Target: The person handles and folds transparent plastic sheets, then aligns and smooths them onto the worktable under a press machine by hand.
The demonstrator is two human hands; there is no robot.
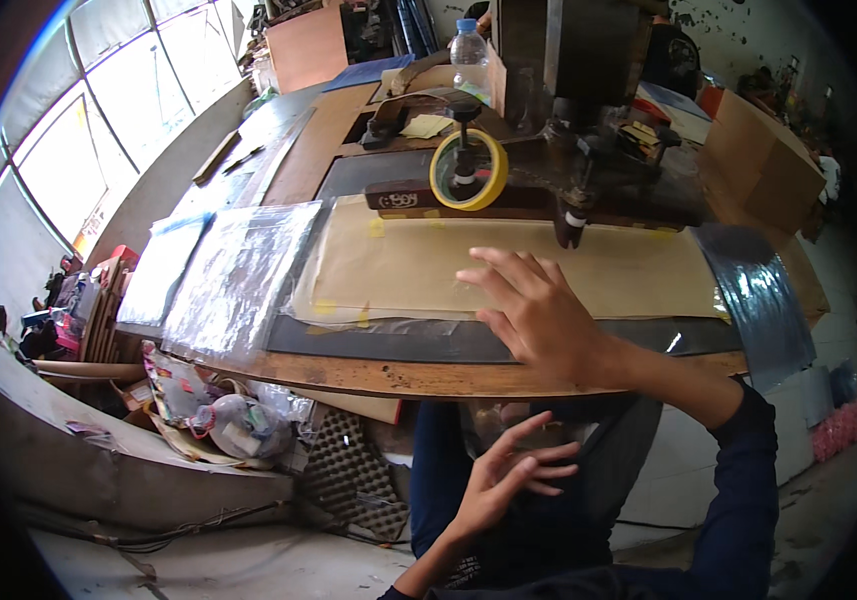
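**Both hands bare over the tan sheet, nothing gripped**

Right hand [538, 315] hovers fingers spread above the tan paper sheet [508, 265] that lies flat on the table [388, 377]; palm down, released, holding nothing; can't tell whether the fingertips touch the sheet or float just above it. Left hand [508, 475] is lower, below the table's front edge and in front of the lap, fingers loosely splayed, also empty.

Sheet sits on a dark board, under a clear film, small yellow tape tabs at its left edge; clear plastic bags [233, 275] lie just left of it; yellow tape roll [468, 170] stands on a peg behind it, beside the dark press machine [588, 170]; water bottle [468, 45] at the far end.

Risks, as I judge them: the film looks slick, so a flat-hand push could slide or wrinkle the sheet and pull the tabs off; the machine head hangs just beyond the right hand's fingers, so reaching further in risks a pinch; one hand only on the table means less control over a wide sheet.
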